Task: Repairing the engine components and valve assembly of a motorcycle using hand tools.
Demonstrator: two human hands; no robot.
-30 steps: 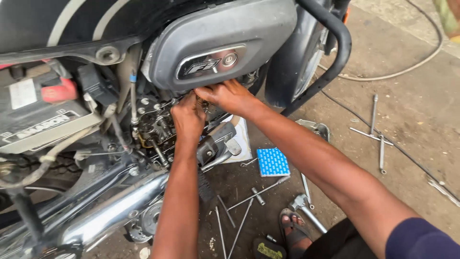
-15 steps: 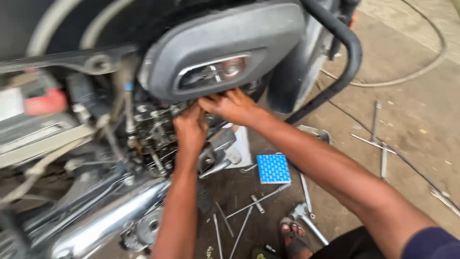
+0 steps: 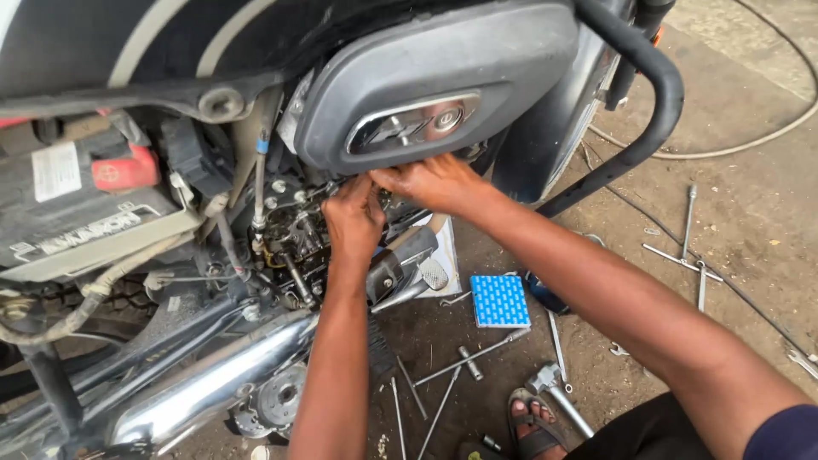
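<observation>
At the far left sits the battery (image 3: 81,209), a grey block with a red cap on top, tucked under the dark frame. Low down runs the chrome exhaust pipe (image 3: 213,383), bright and smooth, slanting up toward the middle. Just right of the battery is what I am working on, the exposed engine block (image 3: 294,234): grimy dark metal, crowded with bolts, small fittings and a thin cable coming down in front of it. It sits right below the grey side cover (image 3: 434,72), which is rounded, dull plastic with a shiny oval insert.

My left hand (image 3: 354,217) comes up from the bottom, forearm almost vertical, wrist bent forward, fingers curled tight together and pushed into the engine's upper edge; what the fingertips pinch I cannot tell, since they are hidden. My right hand (image 3: 430,183) reaches in from the lower right, arm long and slanted, palm down, fingers close together and pointing left, touching the same spot just under the cover. The two hands meet fingertip to fingertip.

Further right, on the dirt floor (image 3: 750,204), lie a blue dotted box (image 3: 500,301), long screwdrivers (image 3: 473,356) and T-handled wrenches (image 3: 686,255). My sandalled foot (image 3: 532,419) shows near the bottom.
</observation>
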